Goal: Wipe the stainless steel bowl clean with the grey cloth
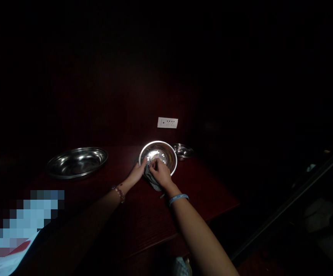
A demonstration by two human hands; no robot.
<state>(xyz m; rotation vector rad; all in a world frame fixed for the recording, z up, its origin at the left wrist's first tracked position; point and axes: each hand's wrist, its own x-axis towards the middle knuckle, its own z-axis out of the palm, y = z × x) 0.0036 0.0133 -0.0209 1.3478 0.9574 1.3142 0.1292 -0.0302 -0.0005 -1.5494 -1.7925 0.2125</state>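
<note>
A shiny steel bowl (170, 153) is tilted toward me above the dark red table, its inside lit brightly. My left hand (137, 172) grips the bowl's left rim, thumb on the inner side. My right hand (160, 172) has its fingers closed on a dark grey cloth (152, 181) at the bowl's near edge. Part of the cloth hangs down over the rim, below the hand. The fingertips of the right hand reach inside the bowl. The left hand's other fingers are hidden behind the bowl.
A wide steel basin (77, 163) sits on the table (143, 222) at the left. Behind the held bowl, to the right, stands a smaller steel bowl (183, 150). A white socket plate (167, 122) is on the back wall. The table's right edge drops into darkness.
</note>
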